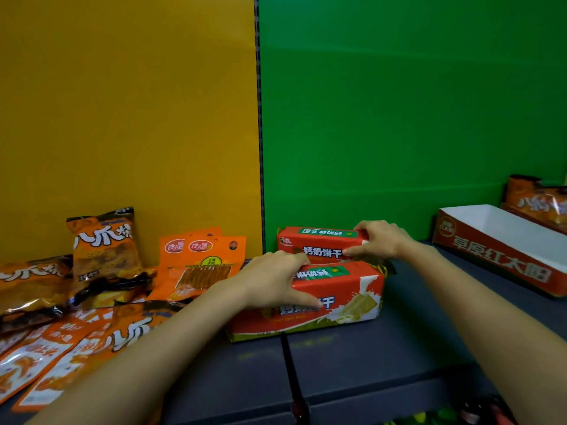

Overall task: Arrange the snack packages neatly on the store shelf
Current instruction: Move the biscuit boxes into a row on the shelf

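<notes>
Two red biscuit packages are seen lying on the dark grey shelf [399, 348], just right of the black divider strip [259, 118] where the yellow back panel [122, 102] meets the green back panel [414, 102]. The front biscuit package [337, 302] is laid lengthwise near the shelf's middle, and the rear biscuit package [319, 240] is set close behind it, against the green panel. The front package is gripped by the left hand [273, 280], whose fingers [294, 259] are curved over its top edge while the thumb is stretched along its front face. The rear package is pinched at its right end by the right hand [380, 240], fingers on top and thumb on the front face. To the left, an upright orange snack bag [104, 246] is leaned at the yellow panel, orange hanging pouches [202, 265] are propped beside it, and flat pouches [46, 363] are scattered nearer the shelf edge. At the right, a red-and-white cardboard tray [497, 259] is placed at an angle, with more orange bags [540, 200] behind it.
</notes>
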`<move>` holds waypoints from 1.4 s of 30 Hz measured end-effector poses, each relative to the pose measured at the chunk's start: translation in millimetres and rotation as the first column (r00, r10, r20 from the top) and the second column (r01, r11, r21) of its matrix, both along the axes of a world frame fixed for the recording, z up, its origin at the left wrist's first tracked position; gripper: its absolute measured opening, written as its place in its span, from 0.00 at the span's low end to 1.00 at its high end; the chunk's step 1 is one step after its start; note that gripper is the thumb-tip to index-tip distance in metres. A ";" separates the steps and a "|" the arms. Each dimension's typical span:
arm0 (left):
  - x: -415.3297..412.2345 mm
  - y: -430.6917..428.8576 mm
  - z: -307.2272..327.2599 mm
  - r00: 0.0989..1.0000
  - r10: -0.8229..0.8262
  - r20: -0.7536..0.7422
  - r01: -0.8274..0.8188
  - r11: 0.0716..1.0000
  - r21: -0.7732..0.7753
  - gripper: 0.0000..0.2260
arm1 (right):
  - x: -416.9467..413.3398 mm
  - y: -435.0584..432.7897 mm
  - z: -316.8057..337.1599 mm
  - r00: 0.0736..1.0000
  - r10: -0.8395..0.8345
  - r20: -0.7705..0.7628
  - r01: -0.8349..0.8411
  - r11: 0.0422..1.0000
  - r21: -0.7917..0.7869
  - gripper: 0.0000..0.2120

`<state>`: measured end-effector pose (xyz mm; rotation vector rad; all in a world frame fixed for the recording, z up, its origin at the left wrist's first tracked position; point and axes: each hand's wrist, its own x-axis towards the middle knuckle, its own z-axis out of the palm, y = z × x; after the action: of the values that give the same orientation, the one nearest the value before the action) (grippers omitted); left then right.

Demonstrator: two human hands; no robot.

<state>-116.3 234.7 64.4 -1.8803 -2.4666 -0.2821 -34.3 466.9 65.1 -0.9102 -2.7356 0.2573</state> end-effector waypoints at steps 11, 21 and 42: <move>6.2 12.3 0.1 0.997 -0.072 -0.002 0.072 0.997 0.012 0.29 | 54.4 2.1 5.5 0.983 -0.129 -0.127 0.129 0.992 -0.011 0.32; 26.1 37.5 6.0 0.987 -0.151 0.054 0.150 0.988 0.026 0.28 | 120.7 1.1 8.0 0.947 -0.204 -0.248 0.201 0.979 -0.040 0.31; 302.9 269.9 17.0 0.856 -0.500 0.134 0.482 0.864 0.145 0.25 | 482.8 140.0 31.7 0.819 -0.492 -0.296 0.508 0.861 -0.025 0.30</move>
<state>186.6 504.6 81.4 -2.5035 -1.9523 -0.5926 448.6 606.9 96.8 -1.4074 -2.1270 0.1932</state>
